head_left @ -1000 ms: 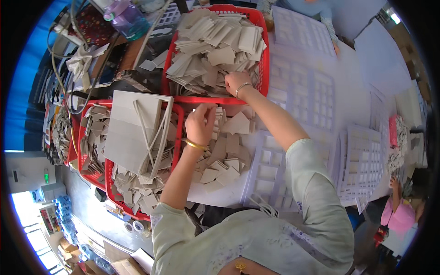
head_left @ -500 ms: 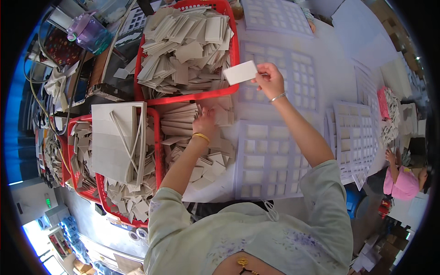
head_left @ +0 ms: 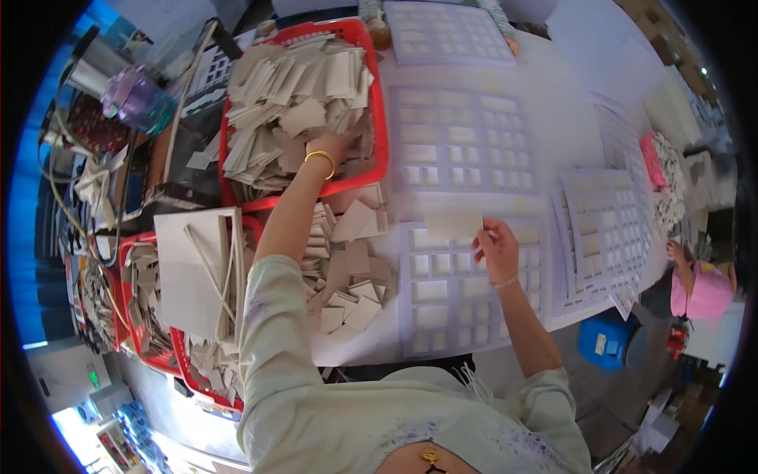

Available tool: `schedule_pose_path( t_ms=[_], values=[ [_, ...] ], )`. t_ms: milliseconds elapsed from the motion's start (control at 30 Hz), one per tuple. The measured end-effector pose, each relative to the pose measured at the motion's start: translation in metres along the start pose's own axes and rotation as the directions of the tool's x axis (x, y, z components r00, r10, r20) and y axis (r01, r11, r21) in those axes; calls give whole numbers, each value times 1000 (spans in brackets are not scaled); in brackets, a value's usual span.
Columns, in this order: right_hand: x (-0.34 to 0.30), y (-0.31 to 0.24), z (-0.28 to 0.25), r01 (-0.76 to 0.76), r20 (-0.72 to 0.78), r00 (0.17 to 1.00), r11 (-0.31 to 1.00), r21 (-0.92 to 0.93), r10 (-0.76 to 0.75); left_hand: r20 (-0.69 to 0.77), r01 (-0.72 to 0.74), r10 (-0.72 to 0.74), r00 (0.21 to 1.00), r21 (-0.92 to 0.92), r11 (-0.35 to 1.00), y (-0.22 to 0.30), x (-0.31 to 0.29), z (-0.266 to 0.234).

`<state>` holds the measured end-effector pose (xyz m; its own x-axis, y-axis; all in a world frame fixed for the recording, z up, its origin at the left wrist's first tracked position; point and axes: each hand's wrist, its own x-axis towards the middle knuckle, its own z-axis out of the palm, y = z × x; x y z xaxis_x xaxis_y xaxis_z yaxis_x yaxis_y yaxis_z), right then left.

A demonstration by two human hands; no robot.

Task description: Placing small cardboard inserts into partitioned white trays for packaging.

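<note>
My right hand (head_left: 499, 251) pinches a pale rectangular card (head_left: 452, 227) by its right end, over the top edge of the nearest white compartment tray (head_left: 404, 308). My left hand (head_left: 328, 145) reaches into the far red plastic basket (head_left: 380, 118), among grey-white cardboard pieces (head_left: 303, 117). Its fingers are hidden against the pieces, so their grip does not show. Below that basket, loose cardboard pieces (head_left: 359, 296) lie on the table, left of the nearest tray.
Two more compartment trays (head_left: 464, 141) lie farther back. Stacked trays (head_left: 604, 229) stand at the right. A second red basket (head_left: 175, 347) at left holds large cardboard sheets (head_left: 193, 272). A person in pink (head_left: 701, 291) is at far right, near a blue barrel (head_left: 606, 344).
My left hand has gone from the loose pieces on the table up into the far basket. My right hand has brought its card nearer, from beside the basket to the nearest tray.
</note>
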<state>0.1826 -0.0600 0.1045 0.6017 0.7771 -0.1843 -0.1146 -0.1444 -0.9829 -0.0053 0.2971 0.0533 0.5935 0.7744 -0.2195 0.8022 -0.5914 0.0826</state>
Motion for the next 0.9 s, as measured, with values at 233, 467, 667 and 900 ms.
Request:
schedule_pose_path(
  t_ms=[233, 467, 667, 900],
  values=[
    [-94, 46, -93, -196, -209, 958, 980, 35, 198, 221, 18, -60, 973, 190, 982, -3, 39, 21],
    [-84, 62, -109, -241, -310, 918, 969, 57, 247, 89, 68, -86, 992, 187, 980, 0, 30, 15],
    [-15, 84, -85, -279, -300, 926, 952, -128, 231, -367, -26, 82, 927, 156, 987, 11, -2, -27],
    [53, 144, -93, -94, -172, 985, 844, -528, 3, -843, -530, 270, 466, -22, 848, 74, -120, -66]
  ],
)
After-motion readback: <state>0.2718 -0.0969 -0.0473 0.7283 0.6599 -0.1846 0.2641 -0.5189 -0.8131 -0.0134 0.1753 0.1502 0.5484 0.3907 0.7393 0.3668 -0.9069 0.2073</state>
